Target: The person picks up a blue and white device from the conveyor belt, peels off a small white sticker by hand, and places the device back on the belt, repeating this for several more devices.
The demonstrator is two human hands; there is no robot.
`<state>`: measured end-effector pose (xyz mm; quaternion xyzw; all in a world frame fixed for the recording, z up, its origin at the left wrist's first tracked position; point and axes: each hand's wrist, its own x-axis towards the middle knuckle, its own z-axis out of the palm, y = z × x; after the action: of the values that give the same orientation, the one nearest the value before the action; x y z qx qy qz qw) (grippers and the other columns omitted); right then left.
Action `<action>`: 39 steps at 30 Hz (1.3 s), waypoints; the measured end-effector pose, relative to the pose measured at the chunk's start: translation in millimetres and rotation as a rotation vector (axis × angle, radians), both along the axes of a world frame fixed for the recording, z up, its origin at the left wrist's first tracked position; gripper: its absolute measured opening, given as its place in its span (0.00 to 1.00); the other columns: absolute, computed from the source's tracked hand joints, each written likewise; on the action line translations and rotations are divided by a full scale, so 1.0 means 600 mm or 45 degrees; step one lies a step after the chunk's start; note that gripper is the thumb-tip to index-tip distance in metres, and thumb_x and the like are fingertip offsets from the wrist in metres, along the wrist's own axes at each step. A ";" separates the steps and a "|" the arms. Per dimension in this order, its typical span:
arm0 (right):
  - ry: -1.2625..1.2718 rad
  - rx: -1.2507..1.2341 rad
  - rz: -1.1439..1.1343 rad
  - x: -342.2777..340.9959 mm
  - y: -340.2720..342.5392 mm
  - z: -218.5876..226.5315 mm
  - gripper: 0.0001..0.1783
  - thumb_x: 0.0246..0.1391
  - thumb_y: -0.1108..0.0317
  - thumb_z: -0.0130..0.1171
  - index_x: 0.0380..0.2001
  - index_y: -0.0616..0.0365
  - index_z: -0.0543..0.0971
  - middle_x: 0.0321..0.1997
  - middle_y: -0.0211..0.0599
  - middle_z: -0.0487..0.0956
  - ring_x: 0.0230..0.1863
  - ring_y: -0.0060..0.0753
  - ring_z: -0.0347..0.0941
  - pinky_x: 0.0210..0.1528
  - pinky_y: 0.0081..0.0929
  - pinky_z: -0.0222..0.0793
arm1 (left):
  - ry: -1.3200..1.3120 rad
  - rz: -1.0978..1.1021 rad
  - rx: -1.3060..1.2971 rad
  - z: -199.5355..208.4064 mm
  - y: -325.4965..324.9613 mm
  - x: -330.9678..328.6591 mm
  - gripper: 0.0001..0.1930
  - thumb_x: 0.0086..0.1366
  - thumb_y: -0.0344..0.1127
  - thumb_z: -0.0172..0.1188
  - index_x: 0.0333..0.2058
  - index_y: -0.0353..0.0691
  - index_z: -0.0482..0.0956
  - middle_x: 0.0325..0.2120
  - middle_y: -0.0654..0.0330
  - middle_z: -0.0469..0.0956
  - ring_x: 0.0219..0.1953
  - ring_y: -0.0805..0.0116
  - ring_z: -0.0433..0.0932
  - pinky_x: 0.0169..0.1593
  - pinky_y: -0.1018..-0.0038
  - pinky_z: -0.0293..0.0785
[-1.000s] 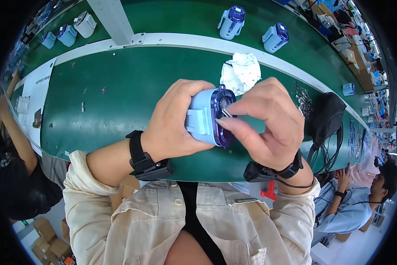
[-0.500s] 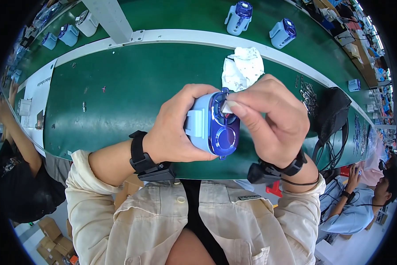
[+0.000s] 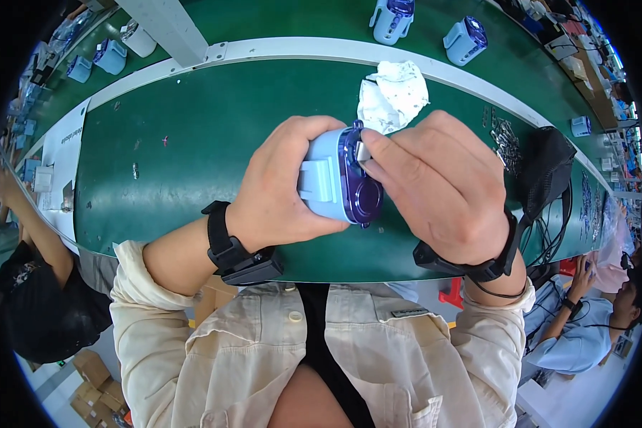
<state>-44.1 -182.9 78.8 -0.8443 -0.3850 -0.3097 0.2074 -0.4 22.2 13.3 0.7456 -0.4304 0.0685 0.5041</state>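
My left hand point(image 3: 274, 189) is wrapped round a light-blue plastic device point(image 3: 322, 180) with a glossy dark-blue face point(image 3: 364, 198), holding it above the green table. A round, dark-blue disc shape sits on the near end of that face. My right hand point(image 3: 446, 182) pinches a small whitish piece point(image 3: 362, 151) between thumb and forefinger, against the far end of the face. The fingers hide most of that piece, so its exact kind cannot be made out.
A crumpled white cloth point(image 3: 393, 96) lies beyond my hands. To the right are small metal parts point(image 3: 505, 146) and a black mesh bag point(image 3: 547, 167) with cords. Similar devices point(image 3: 466, 41) stand past the white rail point(image 3: 299, 48). People sit at both sides.
Both hands and the device have shifted slightly away from me. The device has turned so its dark face points more to the right, and my right fingers now cover more of its far end.
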 end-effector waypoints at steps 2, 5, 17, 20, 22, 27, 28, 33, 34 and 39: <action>0.003 0.015 0.006 0.002 0.000 0.000 0.20 0.30 0.79 0.69 0.34 0.72 0.80 0.25 0.40 0.75 0.23 0.37 0.70 0.23 0.28 0.66 | -0.017 0.035 0.018 0.000 -0.001 0.001 0.43 0.36 0.39 0.81 0.52 0.37 0.67 0.42 0.55 0.77 0.41 0.66 0.78 0.45 0.73 0.75; -0.012 0.014 0.027 0.000 -0.001 0.001 0.21 0.29 0.79 0.69 0.34 0.72 0.79 0.25 0.41 0.75 0.23 0.38 0.70 0.23 0.28 0.66 | 0.028 0.003 0.010 0.000 -0.002 -0.002 0.44 0.35 0.39 0.81 0.52 0.37 0.67 0.42 0.56 0.77 0.41 0.66 0.78 0.46 0.73 0.74; 0.040 -0.176 -0.040 -0.016 0.006 0.005 0.21 0.32 0.75 0.70 0.35 0.73 0.79 0.27 0.42 0.74 0.25 0.40 0.69 0.27 0.32 0.67 | 0.216 -0.014 0.011 0.001 -0.001 -0.005 0.42 0.33 0.36 0.78 0.51 0.39 0.68 0.41 0.55 0.77 0.40 0.58 0.79 0.43 0.69 0.76; 0.083 -0.042 -0.050 -0.012 0.002 0.000 0.22 0.34 0.74 0.70 0.38 0.71 0.80 0.29 0.43 0.74 0.27 0.39 0.70 0.29 0.31 0.68 | 0.217 -0.019 -0.060 -0.006 -0.003 -0.005 0.42 0.34 0.37 0.78 0.51 0.39 0.68 0.41 0.55 0.77 0.41 0.59 0.80 0.44 0.69 0.76; 0.229 0.191 -0.033 -0.008 -0.002 -0.004 0.23 0.38 0.73 0.69 0.42 0.68 0.80 0.34 0.44 0.76 0.31 0.37 0.71 0.33 0.30 0.68 | 0.241 -0.028 -0.184 -0.008 -0.004 -0.009 0.41 0.36 0.37 0.79 0.51 0.38 0.68 0.42 0.55 0.77 0.41 0.60 0.80 0.45 0.70 0.76; 0.688 0.609 0.130 0.009 0.006 -0.017 0.24 0.50 0.67 0.65 0.51 0.63 0.77 0.48 0.41 0.76 0.45 0.32 0.73 0.46 0.28 0.69 | 0.180 -0.110 -0.131 0.003 0.001 -0.010 0.41 0.37 0.38 0.79 0.51 0.38 0.68 0.41 0.54 0.77 0.42 0.61 0.80 0.45 0.70 0.76; 0.988 0.781 0.224 0.007 0.014 -0.021 0.24 0.53 0.65 0.62 0.53 0.63 0.75 0.52 0.41 0.74 0.49 0.31 0.71 0.50 0.28 0.66 | 0.173 -0.103 -0.133 0.002 0.000 -0.011 0.41 0.37 0.38 0.79 0.51 0.38 0.68 0.41 0.54 0.77 0.42 0.60 0.80 0.45 0.70 0.76; 1.777 1.392 0.597 0.003 0.048 -0.042 0.27 0.61 0.58 0.55 0.59 0.63 0.70 0.63 0.43 0.67 0.62 0.34 0.64 0.63 0.32 0.59 | 0.226 -0.066 -0.114 -0.005 0.000 -0.010 0.40 0.37 0.38 0.79 0.50 0.37 0.69 0.41 0.54 0.78 0.42 0.60 0.80 0.45 0.70 0.76; 1.867 1.526 0.689 0.003 0.050 -0.044 0.28 0.62 0.57 0.53 0.59 0.63 0.69 0.64 0.45 0.65 0.63 0.36 0.63 0.64 0.33 0.57 | 0.257 -0.053 -0.103 -0.006 0.000 -0.009 0.40 0.37 0.39 0.79 0.50 0.37 0.69 0.41 0.54 0.78 0.42 0.60 0.80 0.44 0.70 0.76; 1.836 1.511 0.748 0.011 0.043 -0.050 0.26 0.60 0.60 0.54 0.58 0.64 0.71 0.67 0.49 0.62 0.64 0.39 0.62 0.65 0.34 0.56 | 0.205 -0.064 -0.085 -0.007 0.000 -0.006 0.39 0.37 0.39 0.79 0.49 0.37 0.70 0.41 0.54 0.78 0.42 0.59 0.80 0.44 0.70 0.76</action>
<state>-37.7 -156.9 48.9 -0.4602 -0.1427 0.2014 0.8528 -3.9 22.3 9.3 0.7206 -0.4046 0.0101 0.5630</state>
